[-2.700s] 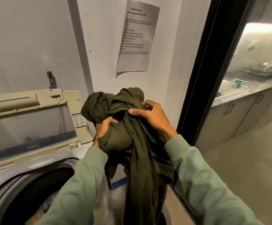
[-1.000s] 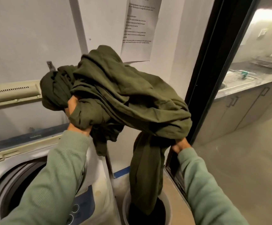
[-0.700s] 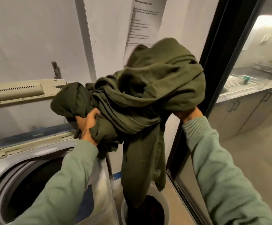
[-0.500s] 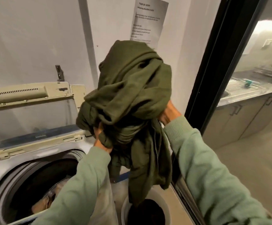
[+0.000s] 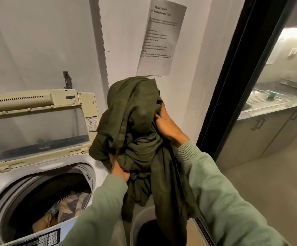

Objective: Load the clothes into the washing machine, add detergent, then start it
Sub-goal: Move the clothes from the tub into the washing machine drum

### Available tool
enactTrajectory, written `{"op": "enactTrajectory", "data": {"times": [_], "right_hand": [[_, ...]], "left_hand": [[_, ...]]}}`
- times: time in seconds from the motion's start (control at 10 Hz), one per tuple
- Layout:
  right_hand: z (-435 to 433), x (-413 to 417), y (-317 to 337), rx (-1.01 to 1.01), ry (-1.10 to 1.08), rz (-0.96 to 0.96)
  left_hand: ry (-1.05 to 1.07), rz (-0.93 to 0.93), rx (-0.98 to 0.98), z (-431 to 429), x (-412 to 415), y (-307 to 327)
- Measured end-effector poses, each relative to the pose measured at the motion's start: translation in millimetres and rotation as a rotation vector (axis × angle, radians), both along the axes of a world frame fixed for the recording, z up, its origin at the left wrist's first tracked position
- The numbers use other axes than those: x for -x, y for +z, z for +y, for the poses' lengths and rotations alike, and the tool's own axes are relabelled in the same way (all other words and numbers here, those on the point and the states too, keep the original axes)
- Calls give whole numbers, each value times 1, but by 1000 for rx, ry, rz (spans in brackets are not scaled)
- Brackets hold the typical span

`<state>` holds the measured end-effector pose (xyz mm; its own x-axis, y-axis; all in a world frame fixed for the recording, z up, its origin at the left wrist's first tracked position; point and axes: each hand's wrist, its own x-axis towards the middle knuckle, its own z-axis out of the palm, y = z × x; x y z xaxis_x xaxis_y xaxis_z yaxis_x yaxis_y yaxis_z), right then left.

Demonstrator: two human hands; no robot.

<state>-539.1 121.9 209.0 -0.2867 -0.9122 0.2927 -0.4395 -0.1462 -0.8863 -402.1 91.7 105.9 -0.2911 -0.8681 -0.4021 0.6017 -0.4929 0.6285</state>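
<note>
Lowered slightly from a moment ago, the olive garment (image 5: 135,118) hangs bunched between my two hands, just right of the open washing machine (image 5: 20,176).
My left hand (image 5: 119,170) grips the bundle from below and my right hand (image 5: 169,126) clutches its side. The tail dangles over a white bucket (image 5: 135,226), and other clothes (image 5: 69,206) lie in the drum.

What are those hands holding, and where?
A bunched dark green cloth garment: left hand grip holds its lower middle, right hand grip its upper right side.
</note>
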Motion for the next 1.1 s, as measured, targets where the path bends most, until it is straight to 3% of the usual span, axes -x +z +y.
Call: {"op": "enactTrajectory", "data": {"times": [0.1,0.2,0.4,0.5,0.6,0.9,1.1], "right_hand": [[5,6,-9,-26,13,-52],[8,14,-21,-41,-3,-134],[13,33,-15,108,-65,-274],[10,34,-8,155,-75,-275],[8,30,-3,191,-71,-227],[-1,22,3,98,-7,-129],[13,35,15,28,125,-213]], "left_hand": [[-102,-51,104,-8,1,3],[-89,-284,272,-6,-1,10],[-405,-349,605,-18,-11,21],[-476,-502,682,-19,-1,29],[-415,-492,651,-12,8,36],[-190,-156,275,-5,30,42],[-66,-151,132,-5,21,31]]}}
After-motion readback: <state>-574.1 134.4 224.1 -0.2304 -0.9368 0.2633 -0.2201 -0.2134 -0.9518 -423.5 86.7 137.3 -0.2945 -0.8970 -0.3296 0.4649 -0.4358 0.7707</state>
